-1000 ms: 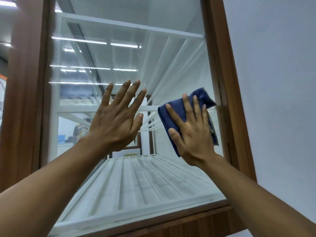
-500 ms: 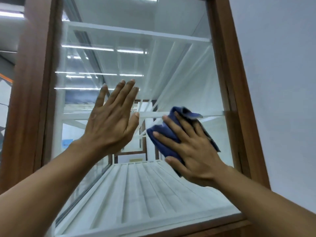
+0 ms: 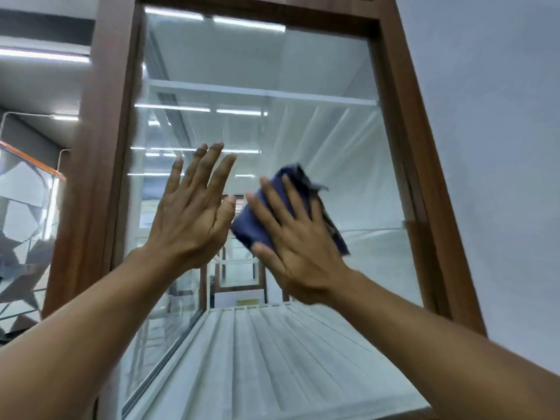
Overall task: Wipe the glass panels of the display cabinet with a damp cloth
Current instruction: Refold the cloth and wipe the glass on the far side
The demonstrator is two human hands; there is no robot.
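While pressing blue cloth (image 3: 251, 228) flat to glass panel (image 3: 303, 86) | right hand (image 3: 297, 247): fingers straight, unclenched | left hand (image 3: 191, 219) alongside: fingers straight, released

Glossy reflective glass panel (image 3: 303, 86), matt brown wood frame (image 3: 100, 147), soft dark-blue cloth (image 3: 257, 228), matt white slatted shelf (image 3: 272, 359)

Crumpled dark-blue cloth (image 3: 256, 230) flat against the upright wood-framed glass panel (image 3: 303, 71), near its middle

My right hand (image 3: 298, 237) covers most of the blue cloth (image 3: 253, 228) (only its edges peek out, the top corner smeared by blur). Whether my left hand (image 3: 194, 216) actually touches the glass panel (image 3: 303, 86) I cannot tell.
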